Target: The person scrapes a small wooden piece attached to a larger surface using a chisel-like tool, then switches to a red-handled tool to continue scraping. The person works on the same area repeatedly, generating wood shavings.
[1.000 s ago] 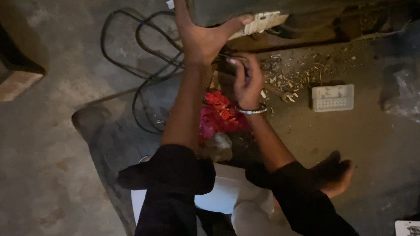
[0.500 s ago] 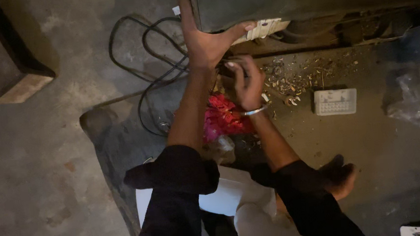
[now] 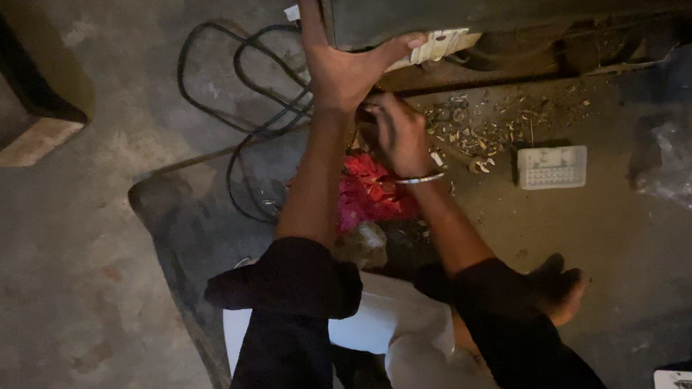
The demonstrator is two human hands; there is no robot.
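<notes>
Bare concrete floor [image 3: 70,259] lies open at the left. Black cables [image 3: 232,105] loop beside the left hand [image 3: 347,74]; metal scraps [image 3: 501,117] and a white block [image 3: 552,167] crowd the right, and red cloth [image 3: 370,193] lies near the right hand [image 3: 398,131].

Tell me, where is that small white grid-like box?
In the head view, the white box lies on the floor right of the right hand, just below the scattered debris.
</notes>
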